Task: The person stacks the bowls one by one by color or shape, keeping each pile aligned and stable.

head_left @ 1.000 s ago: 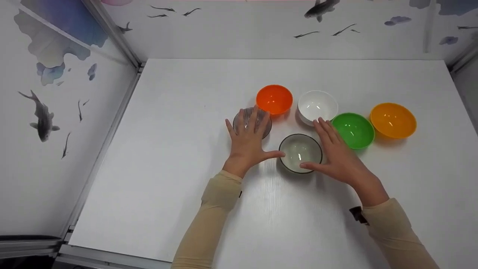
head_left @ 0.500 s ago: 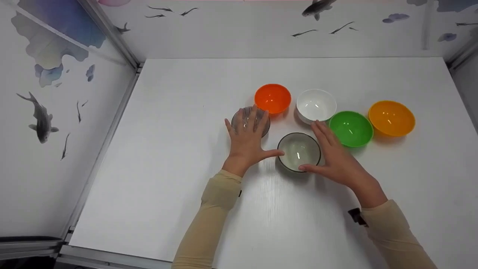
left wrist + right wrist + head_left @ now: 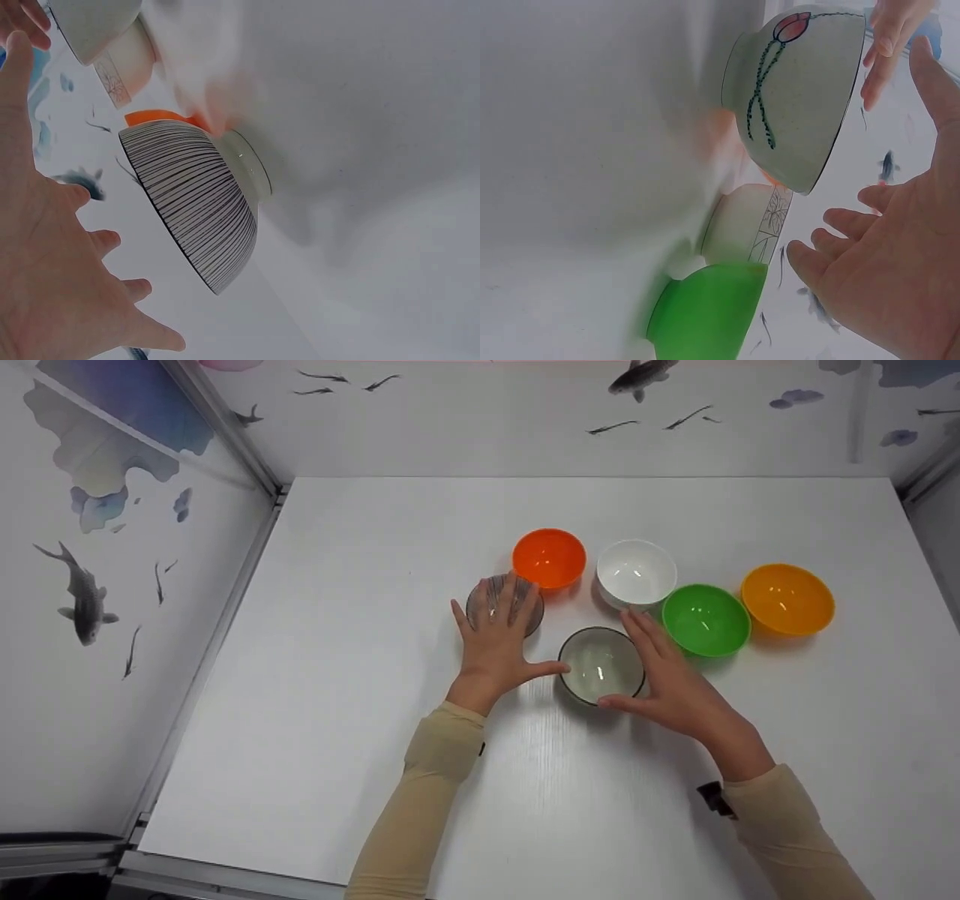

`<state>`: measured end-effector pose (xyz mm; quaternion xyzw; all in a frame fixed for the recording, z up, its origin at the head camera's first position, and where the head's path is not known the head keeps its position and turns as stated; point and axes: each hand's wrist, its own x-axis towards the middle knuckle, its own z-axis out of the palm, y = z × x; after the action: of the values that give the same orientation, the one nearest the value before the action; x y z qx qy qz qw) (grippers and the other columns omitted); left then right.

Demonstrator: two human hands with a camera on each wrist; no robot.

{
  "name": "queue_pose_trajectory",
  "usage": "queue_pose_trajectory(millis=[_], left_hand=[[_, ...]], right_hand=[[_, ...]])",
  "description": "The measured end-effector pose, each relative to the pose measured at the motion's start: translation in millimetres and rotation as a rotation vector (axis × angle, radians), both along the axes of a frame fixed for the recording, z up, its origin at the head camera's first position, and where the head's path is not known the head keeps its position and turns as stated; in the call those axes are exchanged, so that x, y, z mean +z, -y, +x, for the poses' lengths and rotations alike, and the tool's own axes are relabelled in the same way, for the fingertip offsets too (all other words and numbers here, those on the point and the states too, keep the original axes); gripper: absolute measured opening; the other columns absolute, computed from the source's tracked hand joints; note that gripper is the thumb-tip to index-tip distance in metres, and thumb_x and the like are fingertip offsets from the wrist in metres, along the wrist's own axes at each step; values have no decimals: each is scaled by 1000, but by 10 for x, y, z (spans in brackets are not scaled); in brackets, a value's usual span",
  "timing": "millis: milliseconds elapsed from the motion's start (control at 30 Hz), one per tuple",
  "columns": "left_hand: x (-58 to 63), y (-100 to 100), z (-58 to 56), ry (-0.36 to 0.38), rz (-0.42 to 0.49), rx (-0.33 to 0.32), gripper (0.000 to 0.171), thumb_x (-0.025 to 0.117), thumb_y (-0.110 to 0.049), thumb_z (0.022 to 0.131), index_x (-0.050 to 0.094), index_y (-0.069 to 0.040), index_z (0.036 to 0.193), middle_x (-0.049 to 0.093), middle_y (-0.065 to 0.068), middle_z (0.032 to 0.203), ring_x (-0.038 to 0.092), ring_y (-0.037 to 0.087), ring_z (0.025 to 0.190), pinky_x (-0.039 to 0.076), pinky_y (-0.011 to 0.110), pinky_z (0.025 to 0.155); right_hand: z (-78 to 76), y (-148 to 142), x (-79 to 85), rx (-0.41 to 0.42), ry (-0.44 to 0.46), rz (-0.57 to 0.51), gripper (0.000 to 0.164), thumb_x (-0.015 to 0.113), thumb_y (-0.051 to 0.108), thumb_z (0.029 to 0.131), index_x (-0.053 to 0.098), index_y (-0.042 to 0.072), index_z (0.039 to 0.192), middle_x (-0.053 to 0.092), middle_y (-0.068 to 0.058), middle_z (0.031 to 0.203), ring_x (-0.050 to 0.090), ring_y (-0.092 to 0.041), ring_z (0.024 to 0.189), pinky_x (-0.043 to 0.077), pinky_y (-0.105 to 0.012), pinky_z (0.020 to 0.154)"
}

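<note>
Pale grey-green inside, a dark-rimmed bowl [image 3: 600, 660] stands upright just right of the middle of the head view, between the person's two hands. The left hand [image 3: 495, 649], left of it, is released: its fingers are straight and widely spread over a striped bowl [image 3: 199, 202], and its thumb points right to the dark rim in that view. The left wrist view shows a gap between this palm and the striped bowl, whose outside carries thin dark lines. The right hand [image 3: 679, 682], on the right side of the dark-rimmed bowl, is also released, thumb held away from its extended fingers; the right wrist view shows it apart from the bowl, whose outside bears a red bud and crossing green stems. Above the hands in the head view, an orange bowl [image 3: 549, 559] sits just beside the striped one, and a white bowl [image 3: 636, 574] lies farther right. A green bowl [image 3: 706, 620] and a yellow bowl [image 3: 787, 600] sit near each other toward the right of the frame. All rest on a white table [image 3: 300, 675], below a wall [image 3: 487, 427] with painted fish along the top edge.
</note>
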<state>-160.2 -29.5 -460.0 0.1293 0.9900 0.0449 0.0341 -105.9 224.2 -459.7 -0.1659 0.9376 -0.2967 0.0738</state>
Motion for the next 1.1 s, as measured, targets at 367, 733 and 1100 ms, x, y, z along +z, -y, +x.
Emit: queue_pose_trajectory(millis=[367, 733, 1100], left_hand=[[2, 19, 1, 6, -9, 2, 124, 52, -94, 66, 0, -34, 161, -2, 1, 170, -1, 40, 156, 7, 75, 118], [-12, 27, -1, 11, -2, 4, 124, 53, -93, 66, 0, -34, 161, -1, 1, 170, -1, 40, 156, 7, 76, 117], [-36, 27, -11, 8, 0, 4, 123, 53, -93, 66, -1, -35, 161, -1, 2, 170, -1, 41, 155, 7, 76, 117]], right_hand=[[22, 25, -24, 4, 5, 25, 122, 81, 58, 74, 6, 20, 162, 10, -12, 168, 17, -38, 153, 27, -65, 118], [56, 30, -61, 11, 14, 17, 119, 76, 65, 75, 10, 17, 162, 10, -10, 169, 17, -39, 153, 26, -66, 119], [95, 54, -77, 12, 27, 18, 116, 82, 54, 75, 13, 19, 162, 10, -7, 169, 23, -40, 151, 32, -64, 116]])
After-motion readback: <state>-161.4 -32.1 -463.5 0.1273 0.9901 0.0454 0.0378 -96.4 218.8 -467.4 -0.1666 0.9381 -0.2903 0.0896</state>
